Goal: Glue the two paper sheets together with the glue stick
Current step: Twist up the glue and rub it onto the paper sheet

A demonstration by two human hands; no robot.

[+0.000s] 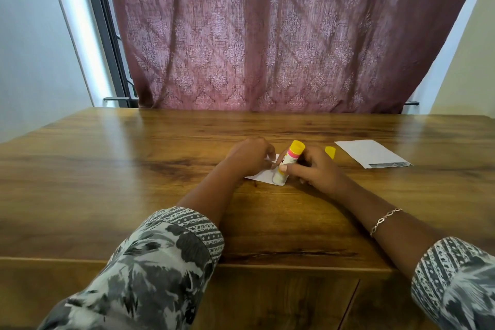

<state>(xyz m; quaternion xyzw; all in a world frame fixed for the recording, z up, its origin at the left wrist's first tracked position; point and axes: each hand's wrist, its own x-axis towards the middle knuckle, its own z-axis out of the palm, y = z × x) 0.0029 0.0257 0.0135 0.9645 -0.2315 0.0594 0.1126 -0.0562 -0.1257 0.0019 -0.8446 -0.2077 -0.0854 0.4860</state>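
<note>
A small white paper sheet (pixel 263 175) lies on the wooden table (pixel 134 169) at the middle. My left hand (pixel 250 155) presses its fingertips on the sheet's far edge. My right hand (pixel 316 169) grips a glue stick (pixel 290 159) with a yellow base and pink band, tilted, its lower end touching the sheet. A second white sheet (pixel 371 153) lies flat to the right, apart from the hands. The yellow cap (pixel 330 152) rests on the table just behind my right hand.
A mauve patterned curtain (pixel 281 35) hangs behind the table's far edge. The table's front edge runs below my forearms. Bare wood stretches to the left of the hands.
</note>
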